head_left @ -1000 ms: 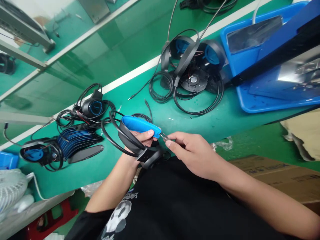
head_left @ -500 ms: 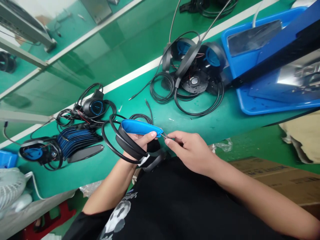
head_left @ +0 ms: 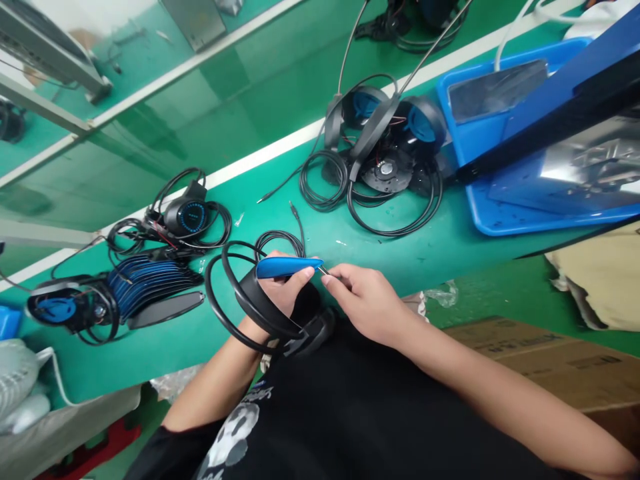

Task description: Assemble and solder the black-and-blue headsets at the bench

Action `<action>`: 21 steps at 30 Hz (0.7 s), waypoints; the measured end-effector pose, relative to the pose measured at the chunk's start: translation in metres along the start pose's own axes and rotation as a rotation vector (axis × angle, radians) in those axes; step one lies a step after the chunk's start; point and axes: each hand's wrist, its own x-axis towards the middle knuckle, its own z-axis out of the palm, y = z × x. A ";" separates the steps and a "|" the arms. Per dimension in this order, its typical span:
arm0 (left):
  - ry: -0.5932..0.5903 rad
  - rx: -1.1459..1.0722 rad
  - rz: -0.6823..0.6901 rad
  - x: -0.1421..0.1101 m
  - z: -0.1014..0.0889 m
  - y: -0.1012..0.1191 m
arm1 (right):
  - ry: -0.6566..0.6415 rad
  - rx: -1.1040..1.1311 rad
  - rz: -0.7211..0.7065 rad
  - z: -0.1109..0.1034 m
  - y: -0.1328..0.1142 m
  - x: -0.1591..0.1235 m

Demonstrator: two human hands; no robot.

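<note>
My left hand [head_left: 284, 290] is closed around a headset's headband pad [head_left: 280, 267], blue on the side that shows, with the thumb pressed near its right end. The headset's black headband [head_left: 263, 308] and its thin black hoops curve around my left wrist, near my lap. My right hand [head_left: 370, 300] pinches a thin metal tool, seemingly tweezers [head_left: 324, 271], whose tip meets the pad's right end. What the tip grips is too small to make out. Just behind the pad lies a coiled black cable [head_left: 280, 239] on the green bench.
Partly assembled headsets [head_left: 385, 143] with coiled cables stand at the back right. Beyond them is a blue tray [head_left: 483, 223]. At left sit a stack of black-and-blue pads [head_left: 150, 283], an earcup [head_left: 193, 217] and another headset part [head_left: 60, 310]. A cardboard box [head_left: 545, 353] rests below, right.
The blue pad has been tilted, so less of its blue face shows. The headset's lower end has swung slightly right. Both hands stay at the pad, and the view has shifted a little.
</note>
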 end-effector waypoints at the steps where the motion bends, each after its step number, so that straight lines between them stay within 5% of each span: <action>1: 0.001 -0.001 0.001 -0.001 0.000 0.001 | 0.004 0.005 0.004 0.001 0.000 0.000; 11: 0.014 -0.220 -0.074 -0.002 0.005 0.005 | 0.023 -0.015 0.015 0.002 -0.003 0.001; 21: 0.021 -0.124 -0.050 -0.005 0.007 0.001 | 0.083 -0.070 0.031 0.003 -0.002 0.002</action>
